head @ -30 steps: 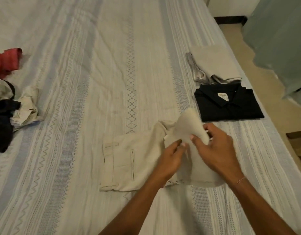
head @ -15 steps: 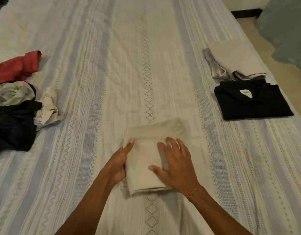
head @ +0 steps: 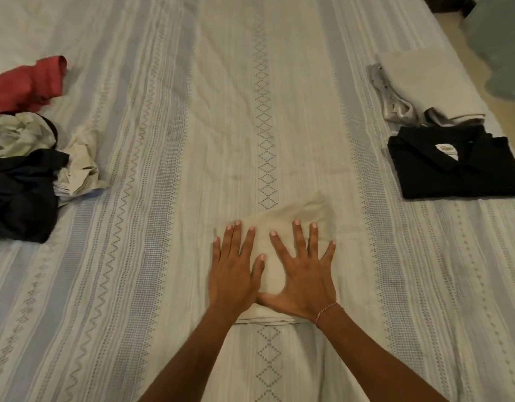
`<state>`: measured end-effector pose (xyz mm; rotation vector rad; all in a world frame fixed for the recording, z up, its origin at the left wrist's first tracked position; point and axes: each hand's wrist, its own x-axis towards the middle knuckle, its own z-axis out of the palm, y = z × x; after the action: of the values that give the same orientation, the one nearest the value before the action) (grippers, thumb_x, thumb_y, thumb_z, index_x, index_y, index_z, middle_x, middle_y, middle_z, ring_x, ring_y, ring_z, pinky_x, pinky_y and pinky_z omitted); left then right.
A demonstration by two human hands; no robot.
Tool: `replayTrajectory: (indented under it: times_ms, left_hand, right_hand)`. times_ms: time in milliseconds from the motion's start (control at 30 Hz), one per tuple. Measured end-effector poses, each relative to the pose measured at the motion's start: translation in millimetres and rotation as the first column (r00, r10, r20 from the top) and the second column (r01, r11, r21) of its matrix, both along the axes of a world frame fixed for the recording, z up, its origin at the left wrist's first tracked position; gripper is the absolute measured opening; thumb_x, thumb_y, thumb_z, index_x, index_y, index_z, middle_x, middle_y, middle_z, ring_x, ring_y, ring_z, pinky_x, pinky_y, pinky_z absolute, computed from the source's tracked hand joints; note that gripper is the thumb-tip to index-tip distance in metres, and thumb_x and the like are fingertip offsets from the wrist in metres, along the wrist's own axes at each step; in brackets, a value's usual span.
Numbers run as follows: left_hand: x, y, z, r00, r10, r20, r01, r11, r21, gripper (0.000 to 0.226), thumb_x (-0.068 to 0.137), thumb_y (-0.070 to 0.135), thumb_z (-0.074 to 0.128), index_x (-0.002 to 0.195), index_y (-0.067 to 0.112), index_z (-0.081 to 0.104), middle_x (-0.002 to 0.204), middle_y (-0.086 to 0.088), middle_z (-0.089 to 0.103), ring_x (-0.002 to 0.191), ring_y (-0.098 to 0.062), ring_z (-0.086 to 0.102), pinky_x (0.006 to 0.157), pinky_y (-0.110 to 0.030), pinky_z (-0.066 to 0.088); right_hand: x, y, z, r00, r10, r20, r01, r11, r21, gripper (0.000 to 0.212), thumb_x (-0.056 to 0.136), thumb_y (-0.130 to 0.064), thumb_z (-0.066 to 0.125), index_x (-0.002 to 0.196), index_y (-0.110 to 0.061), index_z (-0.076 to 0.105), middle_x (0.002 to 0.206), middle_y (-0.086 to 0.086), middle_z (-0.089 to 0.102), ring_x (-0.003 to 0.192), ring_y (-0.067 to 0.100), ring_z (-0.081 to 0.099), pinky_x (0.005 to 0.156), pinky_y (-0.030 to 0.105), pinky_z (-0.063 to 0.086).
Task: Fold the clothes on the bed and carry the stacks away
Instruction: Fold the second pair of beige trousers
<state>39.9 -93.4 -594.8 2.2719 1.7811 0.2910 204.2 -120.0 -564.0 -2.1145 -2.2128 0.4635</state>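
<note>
Folded beige trousers point(head: 297, 216) lie in a compact rectangle near the front middle of the striped bedspread point(head: 169, 140). My left hand point(head: 234, 268) and my right hand point(head: 304, 274) both rest flat on top of them, fingers spread, palms down. At the right edge of the bed a folded black polo shirt point(head: 453, 169) lies in front of a folded beige and grey stack point(head: 424, 82). Unfolded clothes sit at the left: a red garment point(head: 27, 85), a pale crumpled one point(head: 76, 166) and a dark one point(head: 21, 192).
The bed's right edge runs past the folded stacks, with tan floor point(head: 465, 44) beyond it. A grey-green fabric shape point(head: 502, 47) stands at the top right. Open bedspread stretches between the left pile and the right stacks.
The trousers went from half-folded with a leg lifted to a compact folded rectangle. Both hands have let go of the fabric and now lie flat on it.
</note>
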Motion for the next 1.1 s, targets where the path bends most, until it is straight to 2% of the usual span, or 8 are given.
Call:
replayTrajectory:
  times_ms: [167,533,767,833,900,1000,1033,1100]
  left_hand:
    - [-8.0,1.8,-15.6,1.0,-0.029,0.01,0.03,0.998,-0.046,0.069,0.104,0.053,0.032,0.162,0.027,0.005,0.17,-0.002,-0.005,0.156,-0.02,-0.008,0.125,-0.053,0.003]
    - [-6.6,1.6,-15.0,0.999,-0.005,-0.031,0.003,0.996,-0.092,0.071,0.104,0.055,0.031,0.161,0.029,-0.003,0.169,0.0,-0.012,0.155,-0.019,-0.014,0.124,-0.056,0.001]
    - [-9.4,3.3,-12.5,1.0,-0.018,0.014,0.02,0.992,-0.122,0.072,0.102,0.062,0.026,0.161,0.032,-0.004,0.169,0.003,-0.013,0.155,-0.016,-0.015,0.124,-0.054,0.005]
    - [-6.2,-1.2,-6.9,0.999,0.018,0.032,-0.015,0.994,-0.113,0.074,0.102,0.063,0.03,0.161,0.032,-0.001,0.169,0.001,-0.012,0.155,-0.017,-0.012,0.124,-0.051,0.006]
    - [1.3,-11.7,1.4,0.981,0.182,0.059,-0.172,0.973,-0.151,0.08,0.1,0.065,0.038,0.162,0.026,0.006,0.169,-0.008,-0.005,0.156,-0.027,-0.002,0.124,-0.051,0.015]
    - [14.6,-19.3,18.9,0.846,0.532,0.03,-0.499,0.811,-0.305,0.101,0.087,0.081,0.04,0.152,0.004,0.028,0.151,-0.03,0.033,0.137,-0.045,0.034,0.11,-0.054,0.036]
    - [17.0,-18.2,25.1,0.81,0.586,0.025,-0.539,0.76,-0.363,0.107,0.084,0.085,0.037,0.143,-0.003,0.036,0.138,-0.031,0.046,0.125,-0.045,0.045,0.103,-0.053,0.042]
    - [14.1,-13.8,31.8,0.731,0.677,0.084,-0.574,0.677,-0.461,0.098,0.084,0.08,0.045,0.13,-0.007,0.042,0.125,-0.028,0.054,0.112,-0.042,0.054,0.093,-0.05,0.048]
  right_hand:
    - [-4.3,0.6,-11.0,1.0,-0.008,0.003,0.008,1.0,0.012,0.128,0.055,-0.105,0.037,0.16,-0.034,0.02,0.169,0.013,0.0,0.154,0.041,-0.007,0.109,0.079,0.006]
    - [20.4,-16.6,-12.8,1.0,-0.027,0.012,0.027,1.0,0.011,0.119,0.065,-0.104,0.032,0.161,-0.036,0.013,0.17,0.002,-0.005,0.155,0.033,-0.01,0.113,0.077,0.007]
    - [28.6,-15.2,-19.5,0.998,0.003,-0.067,-0.005,0.999,-0.032,0.103,0.079,-0.095,0.031,0.161,-0.038,0.005,0.169,-0.004,-0.016,0.154,0.027,-0.021,0.121,0.063,-0.004]
    - [36.5,-13.0,-25.2,0.984,-0.012,-0.178,0.009,1.0,-0.015,0.093,0.087,-0.086,0.037,0.161,-0.037,0.008,0.169,-0.007,-0.014,0.154,0.02,-0.021,0.123,0.055,-0.005]
    - [41.8,-12.9,-25.5,0.876,-0.211,-0.434,0.215,0.976,-0.041,0.089,0.09,-0.069,0.056,0.161,-0.031,0.017,0.17,-0.004,0.0,0.156,0.014,-0.006,0.125,0.043,0.006]
    - [48.3,-12.6,-17.1,0.444,-0.567,-0.693,0.591,0.767,-0.249,0.071,0.086,-0.042,0.077,0.145,-0.027,0.041,0.152,0.002,0.04,0.139,0.019,0.043,0.114,0.038,0.04]
    - [51.5,-10.1,-13.5,0.385,-0.611,-0.692,0.608,0.732,-0.308,0.062,0.084,-0.04,0.08,0.135,-0.028,0.047,0.14,0.001,0.051,0.127,0.018,0.054,0.104,0.035,0.049]
    - [57.8,-6.5,-8.0,0.416,-0.65,-0.636,0.551,0.736,-0.393,0.054,0.081,-0.044,0.081,0.124,-0.028,0.052,0.121,-0.005,0.063,0.107,0.013,0.063,0.086,0.026,0.052]
